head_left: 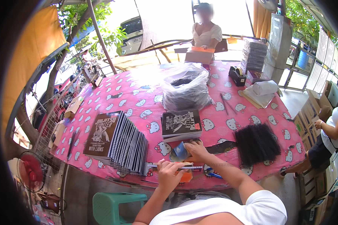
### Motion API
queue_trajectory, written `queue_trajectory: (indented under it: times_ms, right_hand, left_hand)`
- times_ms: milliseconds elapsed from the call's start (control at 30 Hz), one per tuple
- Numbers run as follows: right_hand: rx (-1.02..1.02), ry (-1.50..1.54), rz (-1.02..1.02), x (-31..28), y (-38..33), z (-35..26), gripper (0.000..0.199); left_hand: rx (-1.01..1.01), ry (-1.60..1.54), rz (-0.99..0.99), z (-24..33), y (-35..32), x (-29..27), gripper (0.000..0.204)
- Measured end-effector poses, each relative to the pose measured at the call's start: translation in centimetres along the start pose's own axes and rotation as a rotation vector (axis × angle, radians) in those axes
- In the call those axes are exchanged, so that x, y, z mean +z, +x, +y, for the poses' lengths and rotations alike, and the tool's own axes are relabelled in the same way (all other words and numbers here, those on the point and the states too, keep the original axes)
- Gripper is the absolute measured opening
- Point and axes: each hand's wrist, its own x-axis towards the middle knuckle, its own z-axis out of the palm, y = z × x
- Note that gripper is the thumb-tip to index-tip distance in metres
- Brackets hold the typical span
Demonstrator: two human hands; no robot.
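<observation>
At the table's near edge, my left hand is closed on the edge of a notebook seen almost edge-on. Orange shows beneath it. My right hand is just beyond, fingers bent beside a small blue and dark item; what they hold, if anything, is hidden. A thin dark spiral coil crosses by my right forearm. Blue-handled pliers lie under that arm. A tall stack of spiral-bound notebooks with brown covers stands left, and a shorter notebook stack sits ahead.
Black spiral coils are heaped at right on the pink patterned table. An open plastic bag holds more dark coils. Farther back are a tape dispenser and a wrapped stack. People are across and at right; a green stool stands near-left.
</observation>
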Motion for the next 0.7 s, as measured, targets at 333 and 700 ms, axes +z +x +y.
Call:
queue_trajectory:
  times_ms: [333, 700]
  right_hand:
    - [0.271, 0.258, 0.115, -2.4, -1.7, 1.3, 0.046]
    - [0.191, 1.244, -0.024, -10.8, -4.5, -1.4, 0.043]
  left_hand:
    - [-0.059, -0.014, 0.083, 0.4, 0.4, 0.0, 0.028]
    - [-0.054, -0.043, 0.097, 0.0, 0.4, 0.5, 0.036]
